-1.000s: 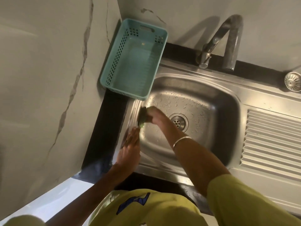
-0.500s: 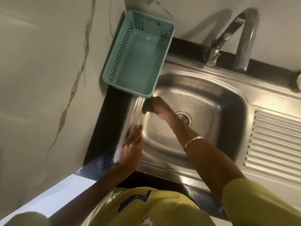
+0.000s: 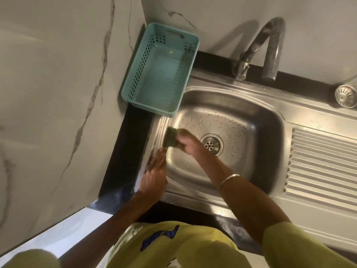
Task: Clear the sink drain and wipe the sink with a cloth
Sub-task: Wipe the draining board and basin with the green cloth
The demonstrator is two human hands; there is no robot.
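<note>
The steel sink (image 3: 260,120) holds water drops, and its round drain (image 3: 211,145) sits open in the middle of the bowl. My right hand (image 3: 188,142) is shut on a green scrubbing pad (image 3: 171,139) and presses it against the bowl's left wall. My left hand (image 3: 154,176) lies flat on the sink's left rim, fingers together and pointing away from me, holding nothing. The drain strainer (image 3: 344,95) lies out of the bowl on the back right ledge.
A teal plastic basket (image 3: 160,70) stands at the back left, overhanging the sink's corner. The tap (image 3: 270,49) arches over the back rim. A ribbed draining board (image 3: 320,163) is to the right. Marble wall closes off the left side.
My right hand has slid the green pad along the left wall, first away from me, then back toward me. My left hand has stayed on the rim.
</note>
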